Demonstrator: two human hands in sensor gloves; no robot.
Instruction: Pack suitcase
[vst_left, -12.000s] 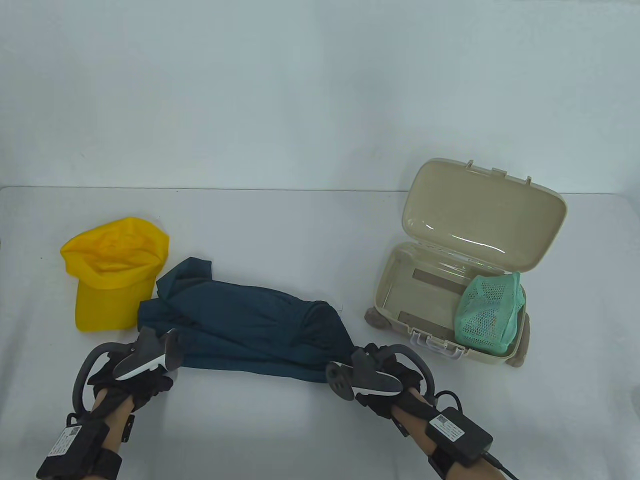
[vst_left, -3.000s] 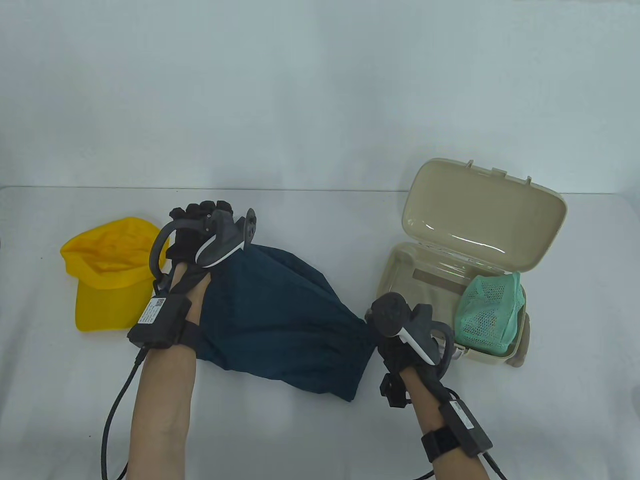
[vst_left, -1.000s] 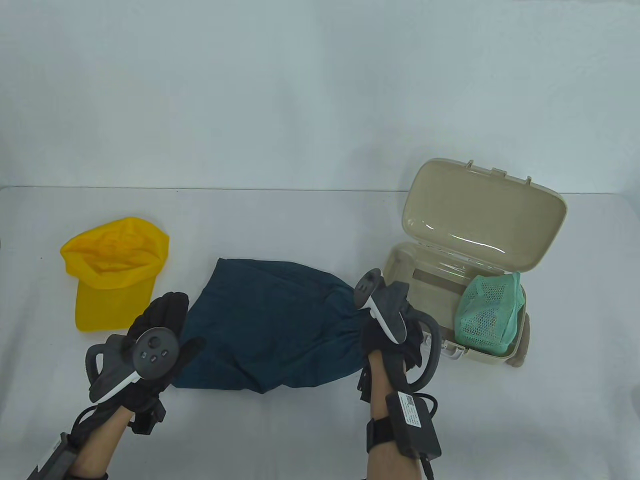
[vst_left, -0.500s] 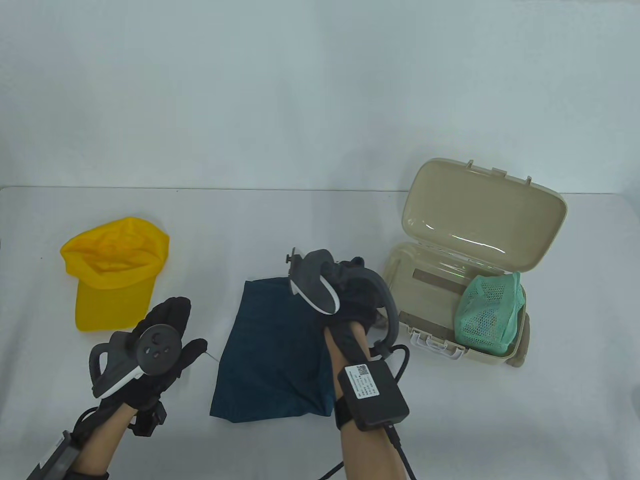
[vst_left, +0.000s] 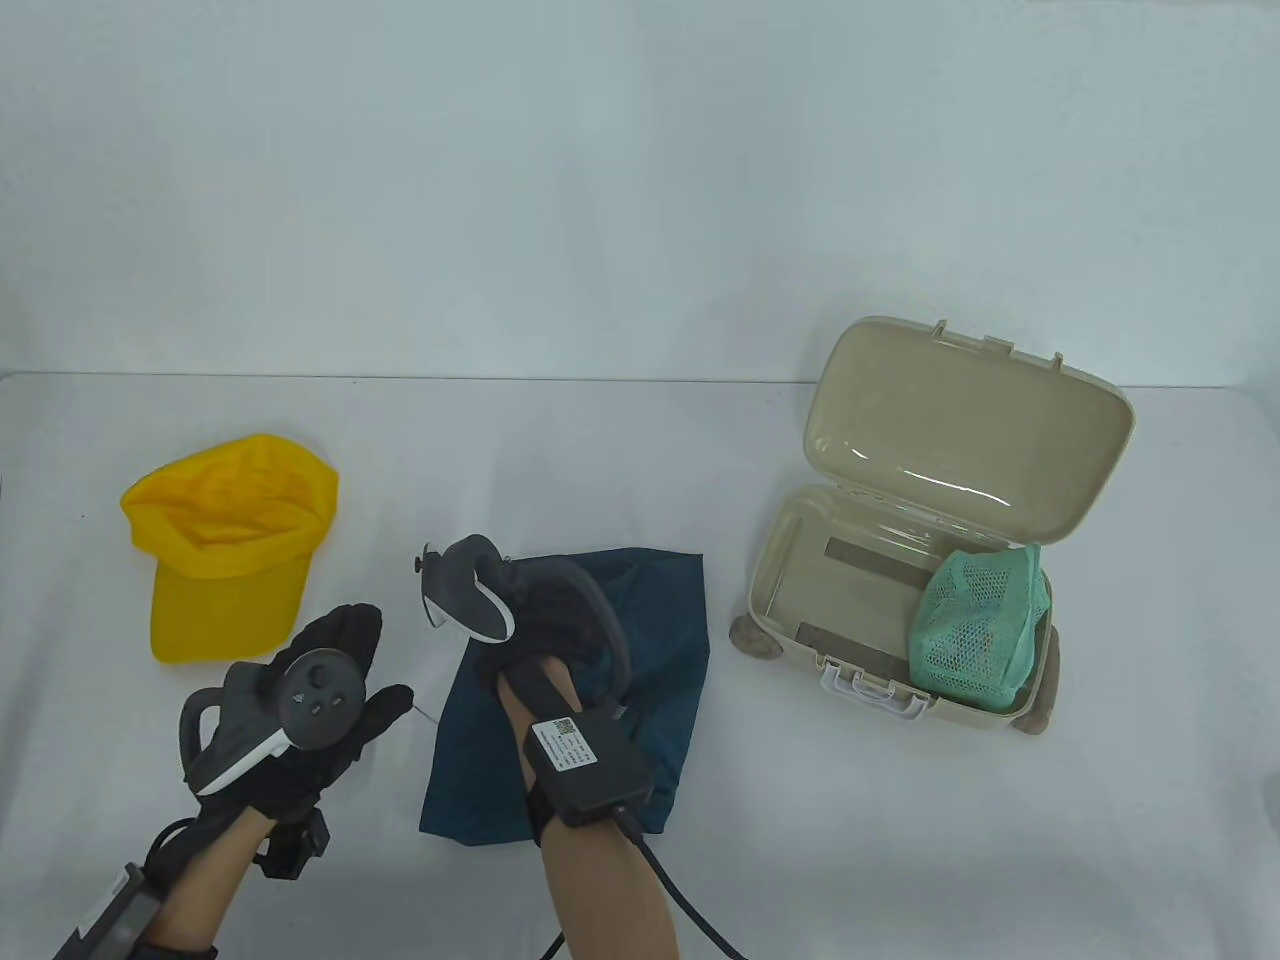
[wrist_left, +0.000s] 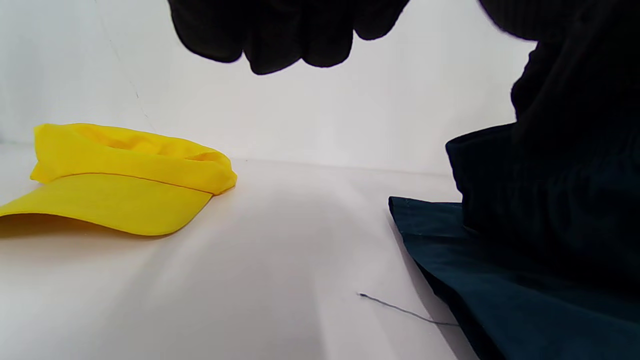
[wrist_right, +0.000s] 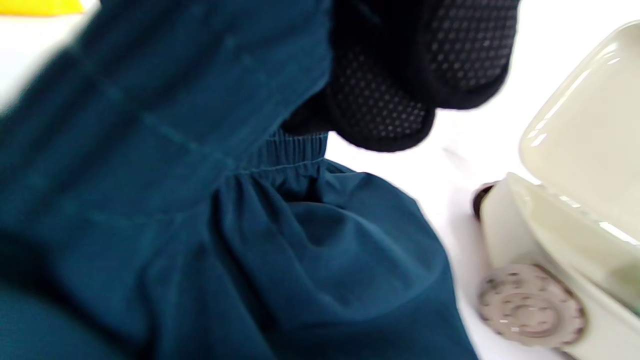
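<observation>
A dark teal garment (vst_left: 665, 640) lies folded at the table's middle. My right hand (vst_left: 545, 615) is on top of its left part and grips a bunch of the cloth at the elastic waistband; the gloved fingers (wrist_right: 400, 90) curl around the fabric (wrist_right: 200, 200) in the right wrist view. My left hand (vst_left: 335, 650) rests flat with straight fingers just left of the garment and holds nothing. The beige suitcase (vst_left: 790, 640) stands open at the right, its lid (vst_left: 960, 430) raised, with a green mesh bag (vst_left: 980, 625) in its right end.
A yellow cap (vst_left: 225, 545) lies at the left, just beyond my left hand, also seen low in the left wrist view as the cap (wrist_left: 115, 175). A loose thread (wrist_left: 400, 310) trails from the garment's edge (wrist_left: 500, 280). A suitcase wheel (wrist_right: 530, 305) sits close to the cloth.
My right hand has swept left across the garment, carrying its right end over the rest and folding it narrower. The left hand has barely moved.
</observation>
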